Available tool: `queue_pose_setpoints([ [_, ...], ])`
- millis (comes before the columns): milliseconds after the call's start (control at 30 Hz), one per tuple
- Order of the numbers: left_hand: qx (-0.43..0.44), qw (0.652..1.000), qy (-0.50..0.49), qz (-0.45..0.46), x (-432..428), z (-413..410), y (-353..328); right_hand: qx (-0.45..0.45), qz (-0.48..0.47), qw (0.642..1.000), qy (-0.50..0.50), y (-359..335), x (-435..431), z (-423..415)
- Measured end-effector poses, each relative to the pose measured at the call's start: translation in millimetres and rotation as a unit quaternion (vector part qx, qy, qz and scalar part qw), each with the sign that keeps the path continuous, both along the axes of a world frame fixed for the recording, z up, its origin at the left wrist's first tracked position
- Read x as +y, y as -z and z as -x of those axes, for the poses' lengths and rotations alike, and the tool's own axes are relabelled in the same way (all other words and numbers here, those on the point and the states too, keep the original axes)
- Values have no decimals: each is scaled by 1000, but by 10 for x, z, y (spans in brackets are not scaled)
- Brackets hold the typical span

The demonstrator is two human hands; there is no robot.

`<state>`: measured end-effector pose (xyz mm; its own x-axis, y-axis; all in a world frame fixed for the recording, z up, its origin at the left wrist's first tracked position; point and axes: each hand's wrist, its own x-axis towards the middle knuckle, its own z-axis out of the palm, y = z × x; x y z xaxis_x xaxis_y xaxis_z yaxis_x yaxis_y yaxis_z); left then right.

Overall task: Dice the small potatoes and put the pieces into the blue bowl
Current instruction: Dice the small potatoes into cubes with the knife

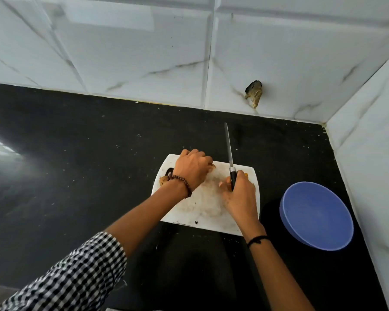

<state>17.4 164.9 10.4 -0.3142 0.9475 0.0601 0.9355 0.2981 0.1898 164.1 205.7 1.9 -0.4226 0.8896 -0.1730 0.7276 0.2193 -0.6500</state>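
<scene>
A white cutting board (pixel 202 205) lies on the black counter. My left hand (pixel 192 168) is curled over a small potato (pixel 213 165) at the board's far side; only a brown sliver of it shows under the fingers. Another potato (pixel 163 179) peeks out beside my left wrist. My right hand (pixel 240 191) grips the black handle of a knife (pixel 229 151), whose blade points away past the board's far edge. The blue bowl (pixel 317 215) stands to the right of the board and looks empty.
The black counter (pixel 76 164) stretches left and is flecked with small crumbs. White marbled tile walls close off the back and the right side, close to the bowl. A broken hole (pixel 254 94) marks the back wall.
</scene>
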Motion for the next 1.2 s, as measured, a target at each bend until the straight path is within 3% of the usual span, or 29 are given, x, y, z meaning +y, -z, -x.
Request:
queue_pose_setpoints([
  [167,-58,998,25,-22,-249,-228,79,18,45,999,-4,-36,-130,-100],
  [500,-166,986,-23,-5,-494,-323,96,56,97,993,40,-28,-469,-373],
  [633,-163,985,-44,-23,-515,-358,102,74,121,988,53,-82,-607,-450],
  [1000,-161,982,-95,-37,-575,-431,118,19,133,991,11,-51,-940,-546],
  [1200,-141,986,-83,-31,-567,-424,111,2,92,996,-3,-70,-1019,-532],
])
